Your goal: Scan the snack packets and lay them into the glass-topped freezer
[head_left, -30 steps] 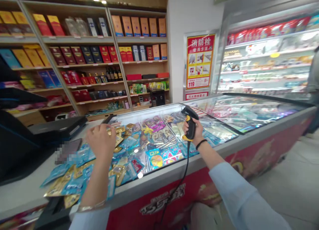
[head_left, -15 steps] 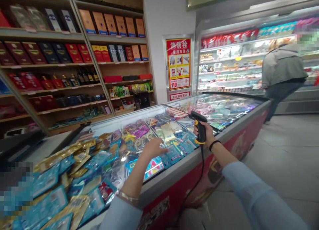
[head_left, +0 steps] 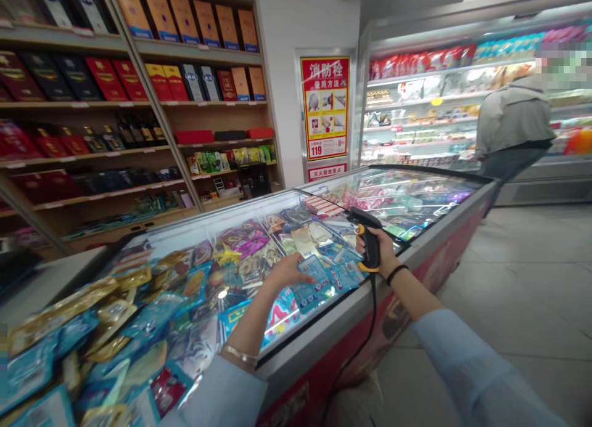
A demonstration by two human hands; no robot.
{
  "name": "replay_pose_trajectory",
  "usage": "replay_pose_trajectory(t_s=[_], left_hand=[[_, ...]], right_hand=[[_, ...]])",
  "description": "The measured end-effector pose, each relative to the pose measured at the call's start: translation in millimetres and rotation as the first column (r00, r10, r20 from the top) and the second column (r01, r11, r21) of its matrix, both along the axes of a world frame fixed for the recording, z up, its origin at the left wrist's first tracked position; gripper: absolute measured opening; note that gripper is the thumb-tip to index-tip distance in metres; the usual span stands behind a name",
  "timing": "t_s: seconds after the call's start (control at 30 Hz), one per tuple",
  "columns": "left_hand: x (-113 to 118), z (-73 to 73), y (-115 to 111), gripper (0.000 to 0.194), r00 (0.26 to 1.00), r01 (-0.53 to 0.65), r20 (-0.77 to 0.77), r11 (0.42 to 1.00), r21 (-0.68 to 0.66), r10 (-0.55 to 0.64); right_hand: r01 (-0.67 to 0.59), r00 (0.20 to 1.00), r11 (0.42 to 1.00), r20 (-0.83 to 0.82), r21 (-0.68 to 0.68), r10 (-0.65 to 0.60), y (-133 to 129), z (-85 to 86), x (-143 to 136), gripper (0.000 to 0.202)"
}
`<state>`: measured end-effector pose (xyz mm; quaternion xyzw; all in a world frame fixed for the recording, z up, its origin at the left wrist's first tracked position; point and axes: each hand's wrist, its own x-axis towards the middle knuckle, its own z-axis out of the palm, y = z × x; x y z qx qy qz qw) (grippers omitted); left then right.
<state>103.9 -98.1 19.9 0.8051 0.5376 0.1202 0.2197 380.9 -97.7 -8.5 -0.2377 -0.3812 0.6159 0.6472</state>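
Note:
My left hand (head_left: 287, 272), with a bracelet at the wrist, curls round the upper left of a flat blue snack packet (head_left: 311, 294), thumb across its front. The fingertips behind it are partly hidden. Beside it, another blue packet (head_left: 345, 274) lies on the glass top of the chest freezer (head_left: 333, 316). Held upright over the freezer's front rim is a black and yellow barcode scanner (head_left: 371, 245), its handle wrapped by my right hand (head_left: 383, 247). The scanner's cable (head_left: 370, 322) hangs down in front of the freezer.
Blue and gold packets (head_left: 106, 319) lie heaped at the freezer's left end. Shelves of boxes and bottles (head_left: 161, 103) stand behind. A person in a grey jacket (head_left: 515, 122) bends at a lit refrigerated display (head_left: 416, 116). Tiled floor (head_left: 531, 279) runs along the right.
The view has shifted, so the shelves and heaped packets sit farther left. My left hand keeps its place at the blue packet, and the scanner stays in my right hand.

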Motion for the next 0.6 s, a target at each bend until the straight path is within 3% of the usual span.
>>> replay_pose_trajectory(t_s=[0.2,0.37,0.5,0.6], left_hand=[[15.2,-9.6,-3.9,0.045,0.938,-0.236,0.269,0.971,0.03,0.22],[30.8,-10.2,-5.9,0.035,0.835,-0.287,0.514,0.953,0.101,0.197],[28.8,-12.3,-0.8,0.05,0.73,-0.3,0.669,0.946,0.124,0.143],[18.5,-11.0,2.2,0.058,0.709,-0.453,0.67,0.87,0.194,0.22]], right_hand=[[-0.011,0.999,1.0,0.042,-0.024,0.012,-0.5,-0.6,0.2,0.021],[0.032,0.997,0.999,0.064,-0.016,-0.031,-2.9,-1.5,-3.1,0.022],[0.018,0.996,1.0,0.087,-0.017,-0.016,0.0,-1.2,-8.6,0.023],[-0.032,0.996,0.999,0.087,0.005,0.032,7.3,1.0,-11.7,0.022]])
